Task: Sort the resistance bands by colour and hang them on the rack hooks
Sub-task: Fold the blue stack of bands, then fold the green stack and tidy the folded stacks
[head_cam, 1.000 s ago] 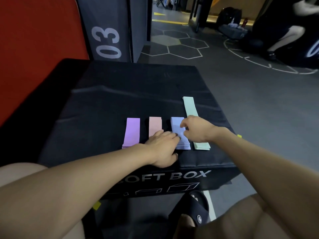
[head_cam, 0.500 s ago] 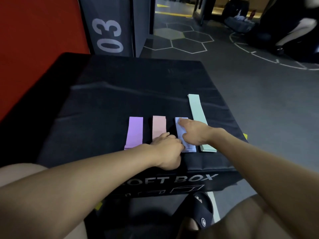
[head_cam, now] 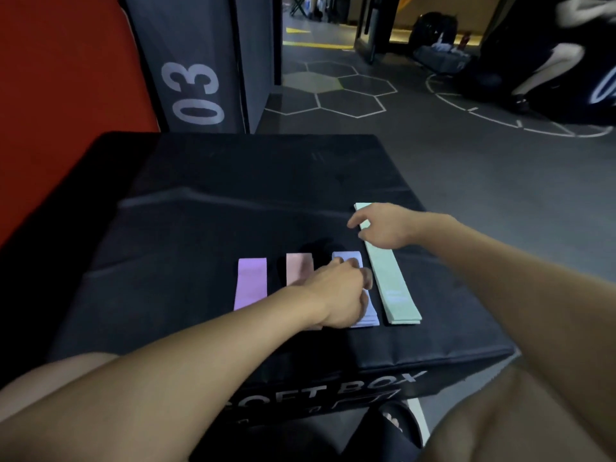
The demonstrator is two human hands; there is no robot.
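Four piles of flat resistance bands lie side by side on a black soft box: purple bands, pink bands, blue bands and longer mint green bands. My left hand lies across the pink and blue piles. Its fingers are curled over the blue bands and its thumb is at their right edge, slightly blurred. My right hand hovers at the far end of the green bands with fingers spread, the index finger pointing left. No rack or hooks are in view.
A red pad and a dark block marked "03" stand behind the box on the left. Grey floor with hexagon lines stretches to the right. A person crouches at the far right. My sandalled foot is below the box.
My right hand left the blue bands and moved away from me to the far end of the green bands. My left hand slid right onto the blue bands.
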